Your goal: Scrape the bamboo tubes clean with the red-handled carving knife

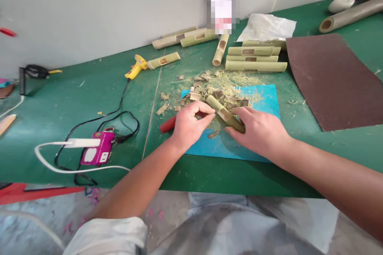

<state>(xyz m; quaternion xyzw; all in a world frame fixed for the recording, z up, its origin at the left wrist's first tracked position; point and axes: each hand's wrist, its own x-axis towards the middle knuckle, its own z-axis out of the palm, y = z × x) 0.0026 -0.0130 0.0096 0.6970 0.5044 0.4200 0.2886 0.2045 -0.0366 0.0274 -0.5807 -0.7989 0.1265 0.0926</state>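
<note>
A green bamboo tube with a rectangular opening lies tilted over a blue sheet. My right hand grips its near end between thumb and fingers. My left hand is pinched closed beside the tube's opening; whatever its fingertips hold is too small to name. Under and beside my left hand is a red object, partly hidden. Bamboo chips and shavings are piled on the sheet behind the tube.
Cut bamboo tubes lie stacked behind the sheet, with others by the wall. A yellow glue gun and a purple power adapter with cables are on the left. A brown mat covers the right side of the green table.
</note>
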